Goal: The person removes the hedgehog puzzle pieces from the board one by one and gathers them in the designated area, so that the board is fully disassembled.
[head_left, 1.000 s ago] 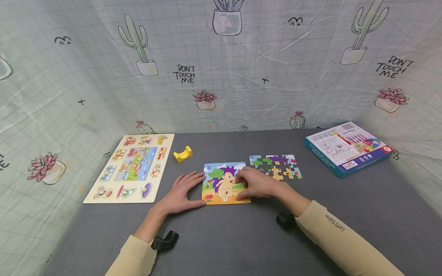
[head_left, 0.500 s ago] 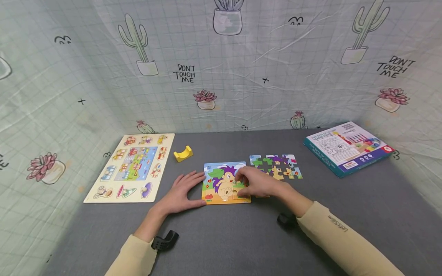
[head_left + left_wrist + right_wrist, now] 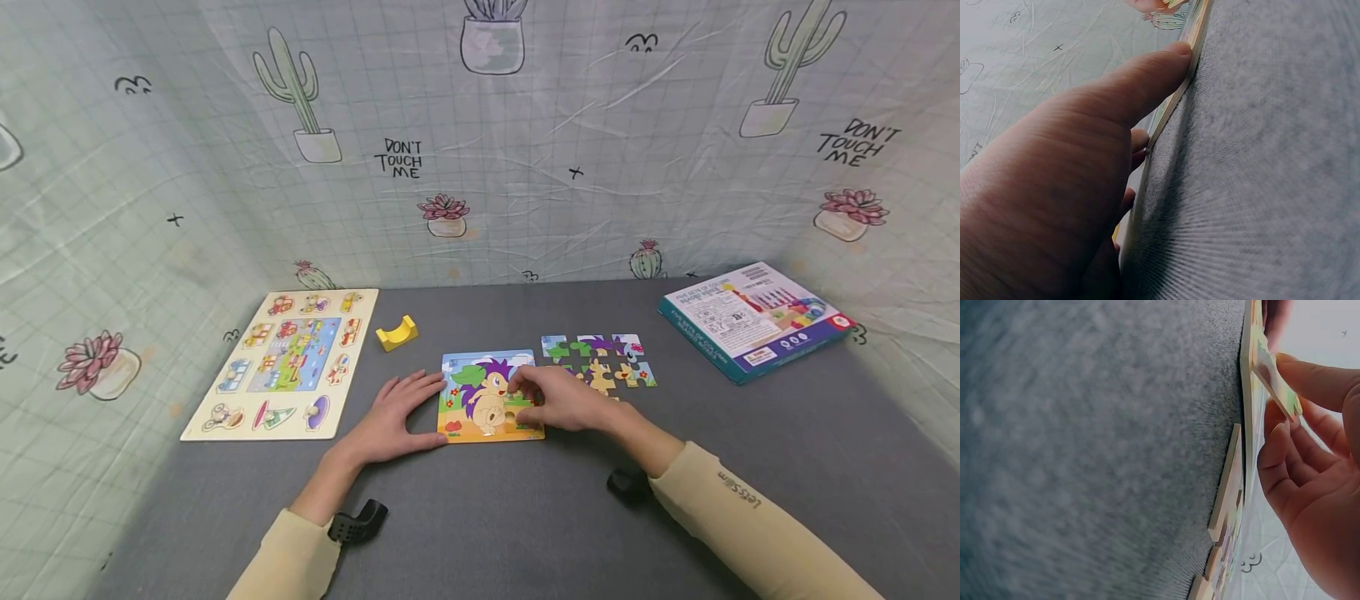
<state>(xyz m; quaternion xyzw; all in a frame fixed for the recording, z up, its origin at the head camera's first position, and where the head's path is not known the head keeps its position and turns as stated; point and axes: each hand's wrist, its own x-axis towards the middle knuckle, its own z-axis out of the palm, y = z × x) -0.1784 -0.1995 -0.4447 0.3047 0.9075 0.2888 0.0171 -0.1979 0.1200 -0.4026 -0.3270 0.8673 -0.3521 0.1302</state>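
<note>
A jigsaw puzzle board [image 3: 465,421] with a purple-haired hedgehog picture lies flat in the head view. My left hand [image 3: 397,421] rests at its left side, fingers extended and thumb touching the lower left corner; in the left wrist view the thumb [image 3: 1147,78] presses the board's edge. Over the board's right part, my right hand [image 3: 566,398] pinches a puzzle piece [image 3: 1277,387] between thumb and fingers. The right wrist view has this piece tilted, its lower end against the board [image 3: 1247,394] or close to it. My right hand partly hides the board's right side in the head view.
Several loose puzzle pieces [image 3: 600,375] lie right of the board, partly behind my right hand. A large wooden picture board [image 3: 202,427] lies at left, with a yellow curved block [image 3: 397,333] near it. A teal-sided box [image 3: 757,321] stands at back right.
The puzzle piece at the board's lower right has tilted up in my right hand, and the right forearm has shifted slightly rightward. My left hand stays in place.
</note>
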